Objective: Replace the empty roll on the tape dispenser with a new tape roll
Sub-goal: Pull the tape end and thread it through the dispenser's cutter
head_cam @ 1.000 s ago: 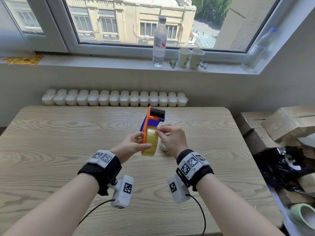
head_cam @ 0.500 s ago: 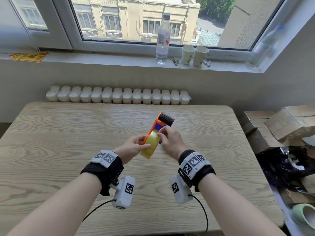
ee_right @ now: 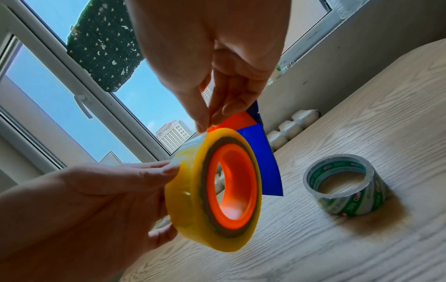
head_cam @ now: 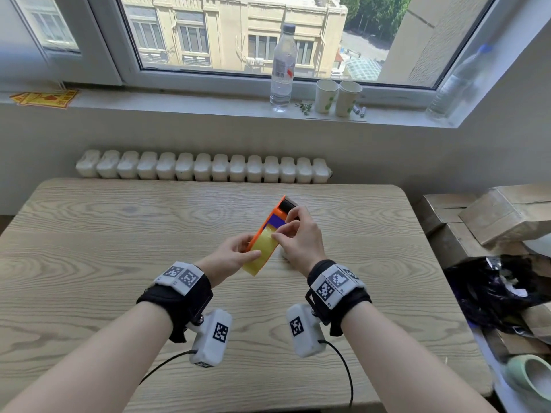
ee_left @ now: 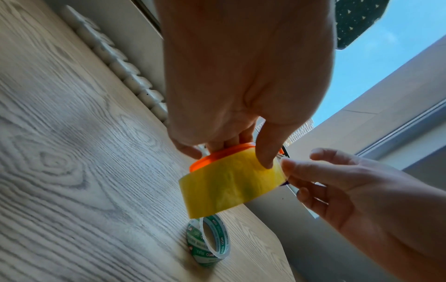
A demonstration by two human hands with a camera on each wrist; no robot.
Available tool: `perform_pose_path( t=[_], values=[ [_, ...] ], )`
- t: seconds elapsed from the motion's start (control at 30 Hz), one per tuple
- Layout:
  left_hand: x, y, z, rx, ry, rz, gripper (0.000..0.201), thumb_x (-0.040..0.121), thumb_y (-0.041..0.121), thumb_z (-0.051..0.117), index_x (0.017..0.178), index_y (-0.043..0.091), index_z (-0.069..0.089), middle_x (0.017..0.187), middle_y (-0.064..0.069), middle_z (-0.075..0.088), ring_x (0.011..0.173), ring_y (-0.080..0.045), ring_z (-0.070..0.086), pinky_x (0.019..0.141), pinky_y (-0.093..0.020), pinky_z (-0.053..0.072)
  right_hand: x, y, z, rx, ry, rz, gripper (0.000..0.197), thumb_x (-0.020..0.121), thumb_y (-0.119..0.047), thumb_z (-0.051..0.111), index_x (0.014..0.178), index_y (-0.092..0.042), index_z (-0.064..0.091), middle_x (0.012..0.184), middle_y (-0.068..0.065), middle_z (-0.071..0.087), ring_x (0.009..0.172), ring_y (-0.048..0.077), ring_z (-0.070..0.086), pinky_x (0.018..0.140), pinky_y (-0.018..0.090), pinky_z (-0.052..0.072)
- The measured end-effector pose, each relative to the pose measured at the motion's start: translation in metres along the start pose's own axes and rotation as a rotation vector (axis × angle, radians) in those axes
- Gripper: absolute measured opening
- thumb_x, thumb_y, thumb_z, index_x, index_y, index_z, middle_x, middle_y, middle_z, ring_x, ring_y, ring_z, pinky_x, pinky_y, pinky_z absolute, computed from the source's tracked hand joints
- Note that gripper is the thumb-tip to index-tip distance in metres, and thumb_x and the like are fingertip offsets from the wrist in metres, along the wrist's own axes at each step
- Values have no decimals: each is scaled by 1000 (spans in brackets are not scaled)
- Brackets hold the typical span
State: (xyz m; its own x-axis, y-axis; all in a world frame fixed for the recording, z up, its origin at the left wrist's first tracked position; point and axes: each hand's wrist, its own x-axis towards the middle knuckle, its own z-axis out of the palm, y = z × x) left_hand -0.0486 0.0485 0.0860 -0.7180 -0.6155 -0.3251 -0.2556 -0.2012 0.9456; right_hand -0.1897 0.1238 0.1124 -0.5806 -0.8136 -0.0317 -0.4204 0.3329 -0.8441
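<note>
An orange tape dispenser (head_cam: pixel 275 217) with a blue plate (ee_right: pixel 260 152) is held above the table. A yellow tape roll (ee_right: pixel 188 190) sits on its orange hub (ee_right: pixel 231 181). My left hand (head_cam: pixel 235 253) grips the dispenser at the roll, thumb on the yellow tape (ee_left: pixel 229 183) and fingers behind the orange side plate. My right hand (ee_right: pixel 207 124) pinches the tape at the roll's upper edge between thumb and forefinger. The empty roll (ee_right: pixel 345 183), a thin core with green print, lies flat on the table just below the dispenser; in the head view my right hand hides it.
The wooden table (head_cam: pixel 119 263) has a radiator (head_cam: pixel 202 168) behind its far edge. On the windowsill stand a water bottle (head_cam: pixel 281 64) and two paper cups (head_cam: pixel 338 98). Cardboard boxes (head_cam: pixel 492 222) and a black bag (head_cam: pixel 501 290) crowd the right side.
The dispenser has tipped from upright to leaning to the right. My right hand has moved up the roll's rim toward the dispenser head. My left hand keeps its grip.
</note>
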Motion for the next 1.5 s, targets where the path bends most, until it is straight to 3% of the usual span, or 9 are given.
perform_pose_path(
  t=[0.13, 0.33, 0.47, 0.67, 0.83, 0.97, 1.13, 1.33, 1.5],
  values=[
    [2, 0, -1, 49, 29, -6, 31, 92, 3, 50, 123, 2, 53, 104, -8, 61, 88, -11, 58, 71, -11, 48, 2, -2, -1, 69, 12, -9, 44, 70, -8, 76, 76, -34, 41, 68, -6, 69, 76, 17, 70, 76, 45, 56],
    [3, -4, -7, 69, 75, -62, 21, 94, 13, 48, 110, 3, 57, 96, -11, 59, 81, -15, 53, 68, -21, 42, 8, -8, -2, 92, -84, 18, 21, 71, -10, 77, 88, -17, 66, 85, 4, 71, 83, 17, 69, 83, 39, 57],
    [-1, -5, -6, 106, 93, -62, 15, 94, 17, 49, 93, 8, 61, 78, -3, 56, 66, -7, 52, 55, -11, 40, 10, -4, -3, 43, -138, 67, 14, 69, -18, 79, 81, -13, 77, 86, 6, 74, 85, 19, 69, 85, 40, 55],
    [-4, 1, -12, 20, 46, -131, 38, 81, 35, 61, 101, 3, 67, 91, -10, 65, 83, -19, 56, 70, -27, 40, 13, -1, -2, 35, -115, 146, 14, 66, -32, 73, 55, -35, 67, 77, -5, 75, 81, 16, 70, 80, 46, 57],
    [-3, 10, -13, -77, 6, -174, 22, 66, 15, 62, 86, 10, 68, 67, 1, 70, 66, -15, 60, 57, -22, 43, 11, -1, -8, 72, -63, 126, 4, 77, -19, 72, 74, -21, 72, 87, 6, 75, 87, 20, 69, 85, 43, 55],
    [-3, 16, -11, -52, -23, -159, 30, 68, 21, 62, 95, 8, 68, 84, -5, 69, 77, -17, 60, 69, -25, 42, 11, 5, -7, 59, 33, 111, 9, 79, -21, 70, 80, -13, 73, 86, 8, 74, 87, 25, 68, 85, 46, 53],
    [-1, 17, -12, 17, -11, -153, 7, 80, 17, 67, 82, 12, 63, 76, -1, 60, 72, -13, 53, 65, -22, 37, 13, 8, -8, 57, 62, 125, 10, 79, -21, 71, 80, -12, 73, 111, 6, 58, 109, 21, 56, 98, 44, 46],
    [2, 19, -11, 131, 56, -128, 19, 88, 27, 59, 73, 16, 61, 68, 1, 57, 62, -10, 50, 52, -15, 37, 17, 5, -10, 74, 42, 182, 20, 78, -27, 70, 61, -27, 59, 85, 3, 67, 93, 30, 66, 84, 54, 52],
    [-3, 24, -18, 95, 0, -134, 26, 63, 34, 74, 80, 16, 68, 76, -1, 64, 74, -15, 56, 67, -24, 40, 22, 8, -15, 151, -6, 254, 17, 78, -25, 70, 64, -24, 60, 88, 12, 68, 86, 38, 69, 78, 56, 56]
  ],
)
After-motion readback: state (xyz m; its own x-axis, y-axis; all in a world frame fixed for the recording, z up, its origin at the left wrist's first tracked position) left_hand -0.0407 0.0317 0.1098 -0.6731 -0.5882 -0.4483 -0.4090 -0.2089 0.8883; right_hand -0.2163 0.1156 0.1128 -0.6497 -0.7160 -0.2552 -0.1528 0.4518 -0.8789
